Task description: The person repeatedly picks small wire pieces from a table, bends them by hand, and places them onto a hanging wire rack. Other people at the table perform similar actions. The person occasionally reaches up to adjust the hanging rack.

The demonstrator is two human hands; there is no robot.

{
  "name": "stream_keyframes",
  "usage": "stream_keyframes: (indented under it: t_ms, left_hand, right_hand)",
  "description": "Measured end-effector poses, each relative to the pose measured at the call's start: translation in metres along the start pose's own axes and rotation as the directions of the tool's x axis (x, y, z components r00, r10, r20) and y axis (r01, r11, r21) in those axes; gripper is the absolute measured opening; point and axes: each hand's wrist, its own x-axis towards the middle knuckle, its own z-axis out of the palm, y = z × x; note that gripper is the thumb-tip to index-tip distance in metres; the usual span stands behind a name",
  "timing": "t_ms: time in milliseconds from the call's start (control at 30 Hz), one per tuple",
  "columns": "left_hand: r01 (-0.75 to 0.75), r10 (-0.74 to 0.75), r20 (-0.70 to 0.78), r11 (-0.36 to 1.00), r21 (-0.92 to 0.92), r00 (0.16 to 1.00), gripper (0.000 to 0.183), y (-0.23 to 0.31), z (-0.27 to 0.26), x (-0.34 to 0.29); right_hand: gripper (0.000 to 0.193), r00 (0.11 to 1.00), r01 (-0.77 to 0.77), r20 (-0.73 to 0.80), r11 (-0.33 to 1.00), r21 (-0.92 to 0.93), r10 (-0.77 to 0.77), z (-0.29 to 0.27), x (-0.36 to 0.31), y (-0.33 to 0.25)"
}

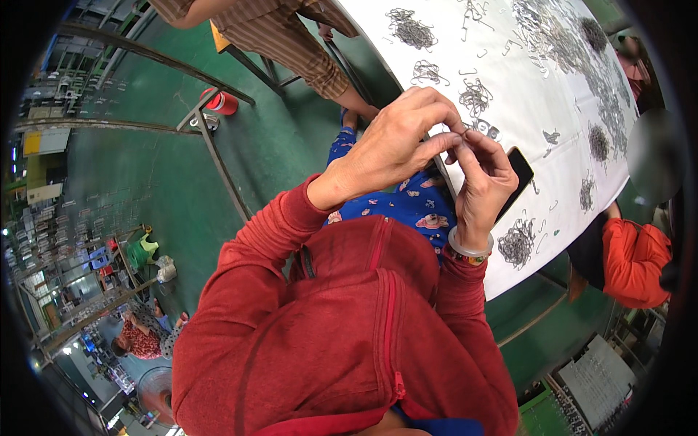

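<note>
My left hand (404,136) and my right hand (482,182) meet over the near edge of the white-topped table (502,280). Thumb and fingers of each are pinched together, tip to tip. Whatever sits between them is thin and small, mostly hidden by the fingertips. Just beyond the hands lies a small pile of bent metal hooks (475,97), with a small ring-like item (494,133) near it, partly covered. A dark phone (517,180) rests on the table right beside my right hand. Another hook pile (516,243) lies closer to me on the right.
Across the table spread several more hook piles and a long heap of loose metal pieces (552,36). A person in striped clothes (291,40) stands at the far left; one in orange (636,261) is at the right. Left are metal frame bars (222,156) and a red bucket (222,102).
</note>
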Motion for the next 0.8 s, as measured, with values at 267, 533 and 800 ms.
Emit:
stream_keyframes:
  t_ms: [267, 533, 800]
  left_hand:
    - [0.153, -0.164, -0.067, 0.978, -0.144, 0.984, 0.009, 0.003, 0.004, -0.004]
    - [0.229, -0.239, -0.044, 0.959, -0.165, 0.970, 0.009, 0.010, -0.010, -0.010]
    - [0.285, -0.302, -0.025, 0.921, -0.264, 0.953, 0.008, -0.001, -0.008, -0.021]
  right_hand:
    - [0.035, 0.976, 0.195, -0.034, 0.926, -0.323, -0.217, -0.029, 0.022, -0.017]
    - [0.025, 0.993, -0.017, -0.074, 0.530, -0.848, -0.087, -0.233, 0.144, -0.071]
    - [0.015, 0.977, -0.211, -0.210, 0.231, -0.950, 0.030, -0.251, 0.161, 0.019]
